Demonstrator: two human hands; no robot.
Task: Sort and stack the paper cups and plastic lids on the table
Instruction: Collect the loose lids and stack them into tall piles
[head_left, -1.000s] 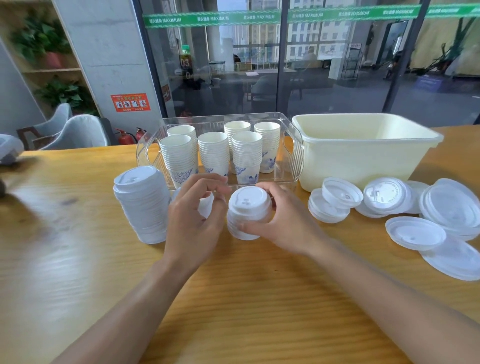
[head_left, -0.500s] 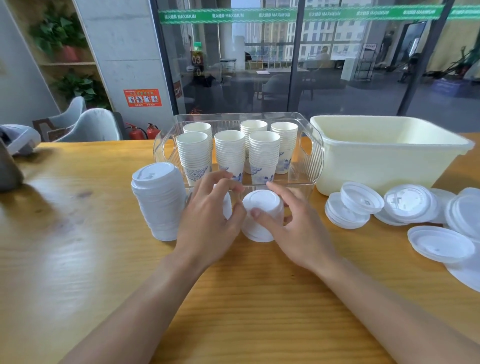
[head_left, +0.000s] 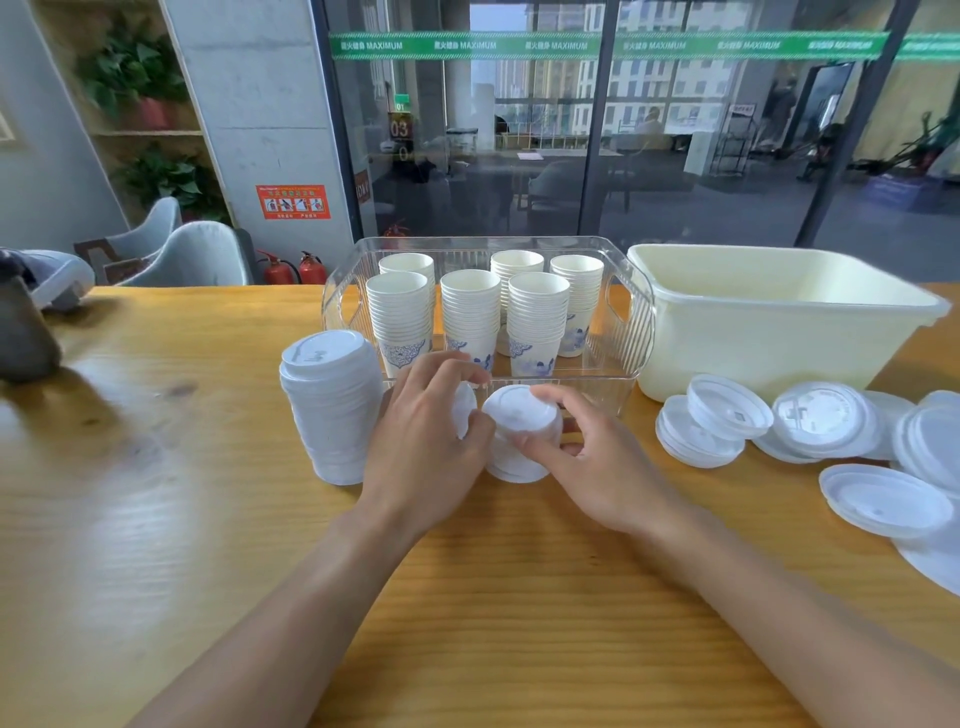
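Both hands are on a short lid stack (head_left: 519, 441) sitting mid-desk, right up against the front of the clear bin (head_left: 631, 332). Right hand (head_left: 597, 462) has its fingers curled round the stack's right side, thumb on the front rim. Left hand (head_left: 431, 441) pinches another lid (head_left: 464, 410) just left of it. A tall lid stack (head_left: 330, 405) stands beside the left hand. Cup stacks (head_left: 483, 317) fill the bin, cream tub (head_left: 769, 317) next to it, and loose lids (head_left: 826, 421) lie scattered toward the desk's right edge.
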